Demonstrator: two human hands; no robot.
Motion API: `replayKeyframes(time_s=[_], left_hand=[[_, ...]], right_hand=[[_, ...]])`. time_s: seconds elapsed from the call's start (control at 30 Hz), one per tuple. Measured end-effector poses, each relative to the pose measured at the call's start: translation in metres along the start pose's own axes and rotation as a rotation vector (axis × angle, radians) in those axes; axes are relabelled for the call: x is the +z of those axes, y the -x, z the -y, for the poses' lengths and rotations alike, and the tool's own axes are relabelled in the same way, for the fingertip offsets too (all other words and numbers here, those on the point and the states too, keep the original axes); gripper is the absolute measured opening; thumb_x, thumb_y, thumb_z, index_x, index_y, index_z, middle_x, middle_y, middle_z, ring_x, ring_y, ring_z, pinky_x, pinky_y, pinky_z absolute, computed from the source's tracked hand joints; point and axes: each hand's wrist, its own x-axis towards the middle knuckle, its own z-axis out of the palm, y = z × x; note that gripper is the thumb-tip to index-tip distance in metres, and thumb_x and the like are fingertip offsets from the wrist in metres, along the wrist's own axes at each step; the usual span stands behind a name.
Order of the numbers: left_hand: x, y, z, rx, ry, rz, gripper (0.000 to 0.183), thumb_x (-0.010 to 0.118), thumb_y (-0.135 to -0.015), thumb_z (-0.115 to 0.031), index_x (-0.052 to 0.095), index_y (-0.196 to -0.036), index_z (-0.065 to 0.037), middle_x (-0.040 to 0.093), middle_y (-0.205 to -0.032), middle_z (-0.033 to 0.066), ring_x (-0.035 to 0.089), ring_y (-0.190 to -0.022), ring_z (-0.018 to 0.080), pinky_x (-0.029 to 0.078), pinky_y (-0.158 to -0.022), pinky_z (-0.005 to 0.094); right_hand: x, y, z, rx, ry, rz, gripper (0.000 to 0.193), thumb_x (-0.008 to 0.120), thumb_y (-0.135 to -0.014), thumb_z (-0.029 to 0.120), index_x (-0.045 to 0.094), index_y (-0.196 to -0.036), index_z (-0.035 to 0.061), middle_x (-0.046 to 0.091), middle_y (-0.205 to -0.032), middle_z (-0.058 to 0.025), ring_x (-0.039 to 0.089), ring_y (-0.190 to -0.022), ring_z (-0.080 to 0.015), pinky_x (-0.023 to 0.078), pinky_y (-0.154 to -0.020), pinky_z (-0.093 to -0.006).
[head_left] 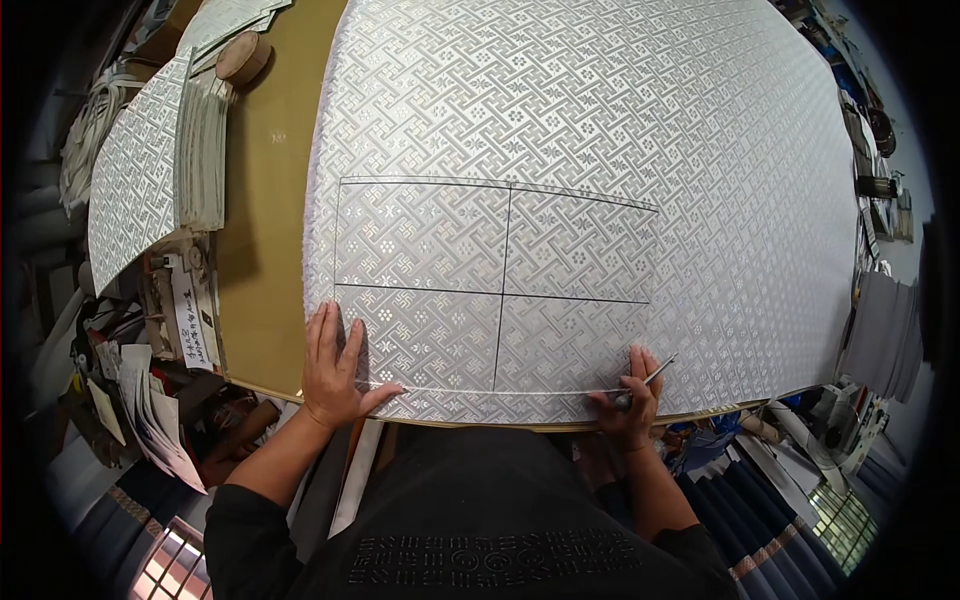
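Observation:
Silver-grey patterned fabric point(600, 100) covers most of the table in front of me. On its near part lies a clear rectangular sheet point(503, 240), marked with black lines that cross near its middle. My left hand point(334, 370) rests flat at the sheet's near left corner, fingers pointing away and thumb spread along the near edge. At the near right corner, my right hand point(634, 395) holds a slim pointed tool point(656, 369), pen-like, its thin end slanting up to the right. Whether it is a pen or an awl cannot be told. Some fingers of that hand press on the sheet.
A round wooden block point(243, 58) and a stack of folded patterned fabric point(200, 155) sit at the far left. Beside the fabric runs a strip of tan tabletop point(270, 200). Grey folded cloth point(880, 335) is off to the right. The table's near edge touches my body.

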Motion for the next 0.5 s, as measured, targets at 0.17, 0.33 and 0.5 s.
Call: replayKeyframes(time_s=[0.17,0.33,0.5], left_hand=[[-0.0024,-0.0013,-0.0014,-0.016,0.003,-0.018,0.103,0.081,-0.077,-0.068,0.053,-0.148,0.001,0.039,-0.156,0.0380,0.039,-0.144,0.0548,0.034,-0.118,0.0636],[-0.0015,-0.0041,-0.0039,-0.014,0.053,-0.016,0.102,0.083,-0.076,-0.067,0.054,-0.147,0.000,0.040,-0.154,0.0378,0.042,-0.141,0.0555,0.035,-0.116,0.0643],[-0.0042,-0.0016,-0.0003,-0.010,0.070,-0.025,0.104,0.085,-0.074,-0.067,0.053,-0.147,-0.001,0.041,-0.154,0.0368,0.043,-0.140,0.0555,0.035,-0.115,0.0651]], right_hand=[[-0.0035,0.0043,-0.0018,0.036,-0.021,0.009,0.054,0.074,-0.096,0.049,0.045,-0.117,0.0093,0.058,-0.144,-0.0324,0.054,-0.132,-0.0526,0.041,-0.111,-0.0624],[-0.0059,0.0054,-0.0039,-0.004,-0.013,0.009,0.052,0.074,-0.097,0.046,0.045,-0.117,0.0080,0.056,-0.146,-0.0339,0.052,-0.134,-0.0530,0.040,-0.113,-0.0626],[-0.0042,0.0032,-0.0039,-0.014,0.007,0.038,0.051,0.074,-0.098,0.044,0.044,-0.118,0.0074,0.054,-0.147,-0.0345,0.051,-0.135,-0.0536,0.038,-0.114,-0.0621]])
